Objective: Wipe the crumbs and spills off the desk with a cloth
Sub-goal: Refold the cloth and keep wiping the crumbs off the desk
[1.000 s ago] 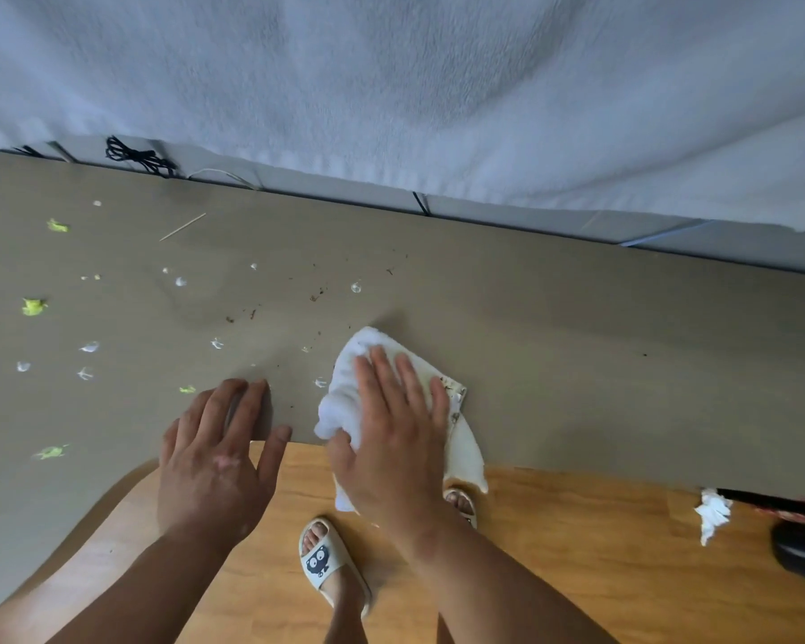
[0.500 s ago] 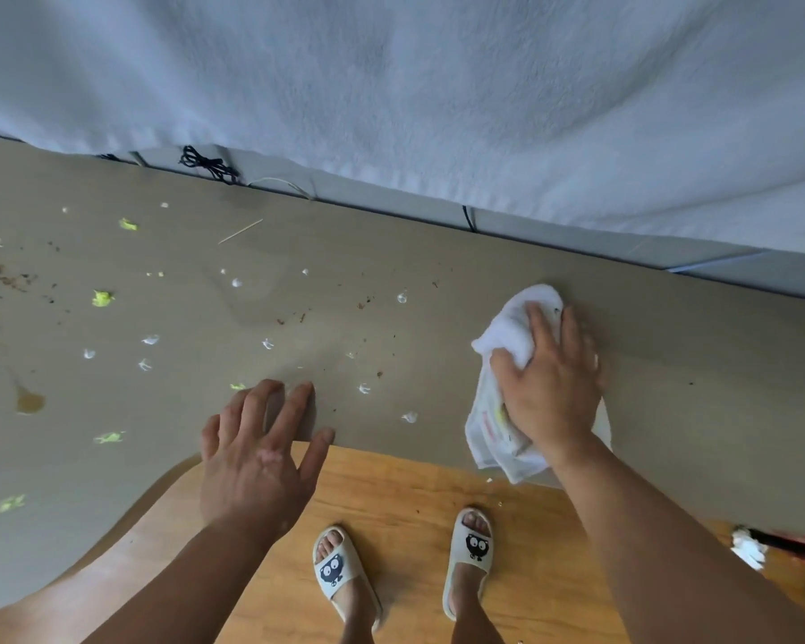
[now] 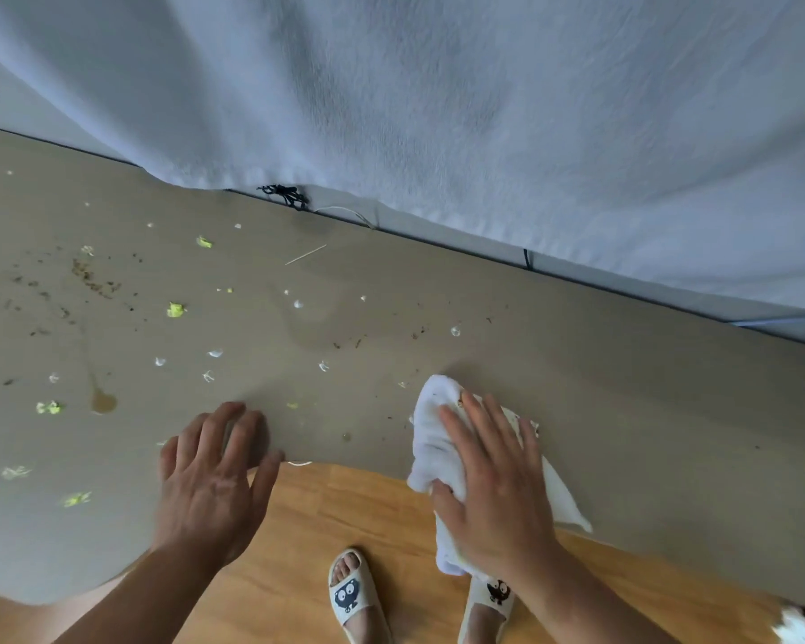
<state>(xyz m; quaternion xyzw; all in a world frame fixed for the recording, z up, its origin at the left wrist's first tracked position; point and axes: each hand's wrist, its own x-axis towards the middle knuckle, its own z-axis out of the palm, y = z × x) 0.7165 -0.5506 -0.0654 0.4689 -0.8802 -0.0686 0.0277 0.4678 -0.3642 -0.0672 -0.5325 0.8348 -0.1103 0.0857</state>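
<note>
The grey-brown desk point(image 3: 623, 402) runs across the view, its near edge curved. My right hand point(image 3: 493, 485) presses a crumpled white cloth point(image 3: 433, 439) flat on the desk at the near edge; part of the cloth hangs over the edge. My left hand point(image 3: 210, 485) rests on the near edge with fingers spread, holding nothing. Left of the cloth lie white scraps point(image 3: 215, 353), yellow-green bits point(image 3: 175, 310), dark crumbs point(image 3: 91, 276) and a brown spill point(image 3: 103, 403). The desk right of the cloth looks clean.
A white curtain point(image 3: 438, 109) hangs along the desk's far edge, with a black cable tangle point(image 3: 284, 195) below it. A thin stick point(image 3: 305, 254) lies near the back. Below the desk are a wooden floor point(image 3: 359, 518) and my feet in slippers point(image 3: 349, 592).
My right hand has pulled the cloth from farther back on the desk to the near edge. The left hand has stayed at the edge. The view has shifted left.
</note>
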